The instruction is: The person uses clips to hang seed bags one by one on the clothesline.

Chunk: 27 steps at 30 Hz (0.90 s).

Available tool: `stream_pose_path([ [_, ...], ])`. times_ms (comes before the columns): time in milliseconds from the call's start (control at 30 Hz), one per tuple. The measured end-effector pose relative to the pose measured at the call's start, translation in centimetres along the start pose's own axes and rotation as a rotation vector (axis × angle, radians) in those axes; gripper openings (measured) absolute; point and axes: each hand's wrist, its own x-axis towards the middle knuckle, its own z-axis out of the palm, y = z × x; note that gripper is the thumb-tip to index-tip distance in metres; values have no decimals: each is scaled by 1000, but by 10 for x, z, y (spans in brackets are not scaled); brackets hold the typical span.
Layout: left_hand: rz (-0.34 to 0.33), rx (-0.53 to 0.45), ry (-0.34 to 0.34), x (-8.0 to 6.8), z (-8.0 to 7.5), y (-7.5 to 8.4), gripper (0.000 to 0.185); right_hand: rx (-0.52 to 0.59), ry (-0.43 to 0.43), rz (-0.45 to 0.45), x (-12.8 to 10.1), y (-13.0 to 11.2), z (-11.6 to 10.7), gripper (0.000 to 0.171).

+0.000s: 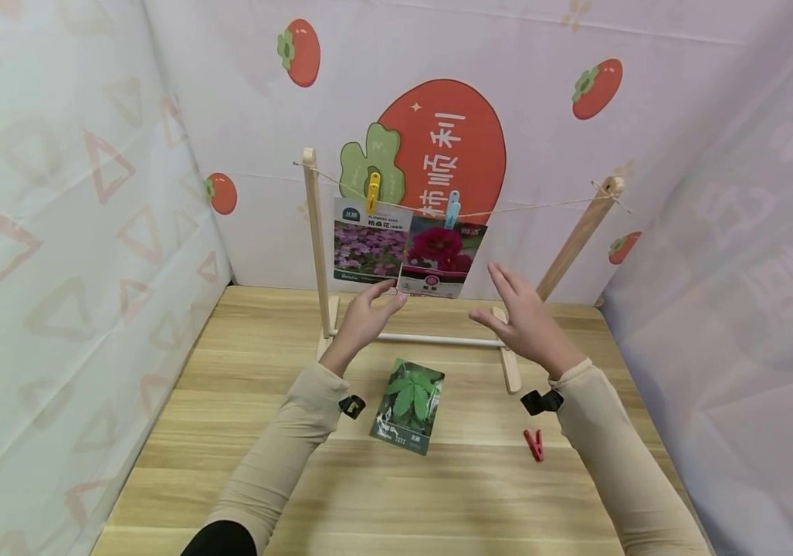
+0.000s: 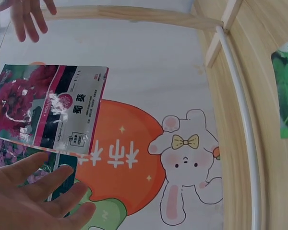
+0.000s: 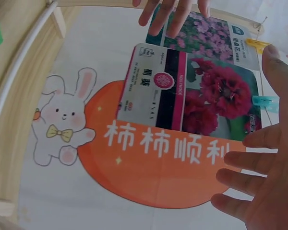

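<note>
Above the wooden table (image 1: pixel 243 471), seen from the head camera, two seed packets hang on a string (image 1: pixel 535 207) stretched across a wooden rack (image 1: pixel 317 255): a purple-flower packet (image 1: pixel 371 243) under a yellow peg (image 1: pixel 372 193), and a red-flower packet (image 1: pixel 441 259) under a blue peg (image 1: pixel 452 209). Left hand (image 1: pixel 366 313) reaches up with loose, straight fingers, its tips seemingly just touching the packets' lower edges; right hand (image 1: pixel 524 320) hovers spread beside the red-flower packet, holding nothing. A green-leaf packet (image 1: pixel 408 405) and a red peg (image 1: pixel 534 445) lie on the table.

Left wrist view: fingers (image 2: pixel 48 184) straight, overlapping the purple-flower packet's corner.

Right wrist view: fingers (image 3: pixel 240 177) relaxed, beside the red-flower packet.
</note>
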Motion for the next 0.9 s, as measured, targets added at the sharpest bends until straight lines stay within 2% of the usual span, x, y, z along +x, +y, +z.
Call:
stream_pose_path([
  [233,-11,46,-38,-2,-2,-16,60,34,29,61,-13,8,10,72],
  [433,-14,70,-31,-5,1,-26,59,40,42,87,-24,17,21,70],
  [633,-50,69,-26,-8,6,-37,58,79,66,110,-36,26,29,68],
  [900,-66,62,-13,-11,15,-48,57,87,49,166,-49,34,37,67],
])
